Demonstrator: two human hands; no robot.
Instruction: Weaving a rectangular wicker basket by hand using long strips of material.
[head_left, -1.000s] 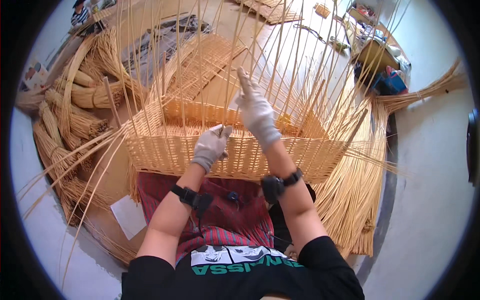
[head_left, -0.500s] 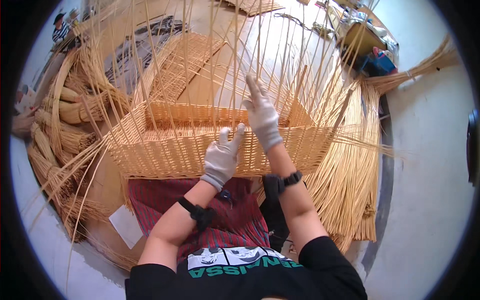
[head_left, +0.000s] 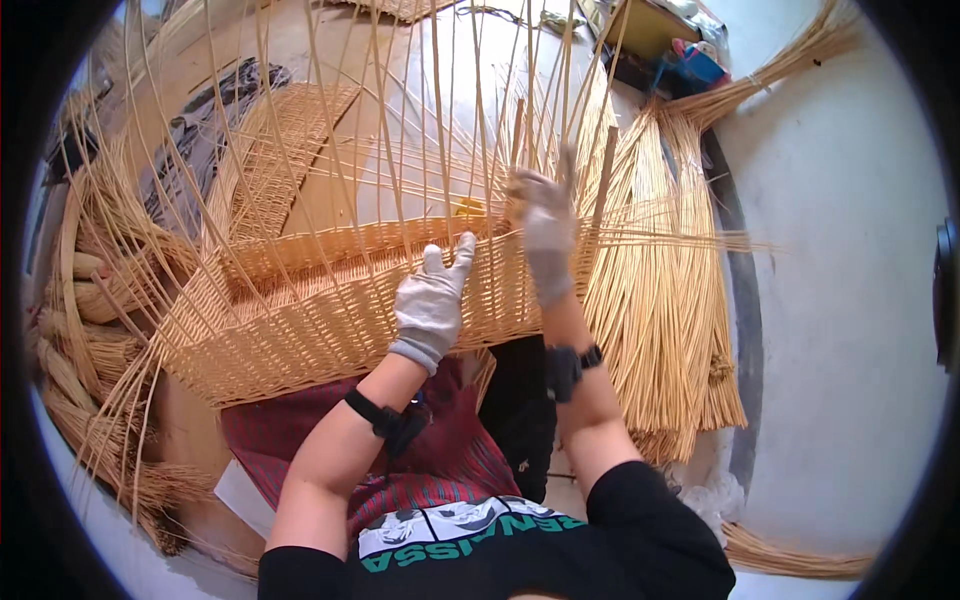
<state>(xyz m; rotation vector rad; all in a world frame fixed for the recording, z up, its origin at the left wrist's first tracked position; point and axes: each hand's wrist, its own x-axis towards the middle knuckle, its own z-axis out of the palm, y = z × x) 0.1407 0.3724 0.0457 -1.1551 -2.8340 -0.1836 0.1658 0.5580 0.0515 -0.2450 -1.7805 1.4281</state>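
Observation:
A woven wicker basket [head_left: 320,340] lies slantwise in front of me, with long thin stakes rising from its walls. My left hand [head_left: 430,305], in a pale glove with a grey cuff, rests against the outside of the near wall. Two of its digits are spread apart at the rim; the others are partly hidden. At the basket's right end is my right hand [head_left: 548,235], gloved too and smeared by motion. It is among the stakes near the rim, beside a thicker upright stick [head_left: 605,185]. Whether it holds a strand does not show.
Bundles of straw-coloured canes [head_left: 660,330] lie to the right along the wall. More bundles [head_left: 95,260] are heaped at the left. Beyond the basket lies a flat woven panel [head_left: 285,150]. A red striped cloth [head_left: 290,425] lies under the basket's near edge.
The basket has shifted left in view and slants more, its left end nearer to me. My right hand has moved to the basket's right end. My left hand stays at the near rim.

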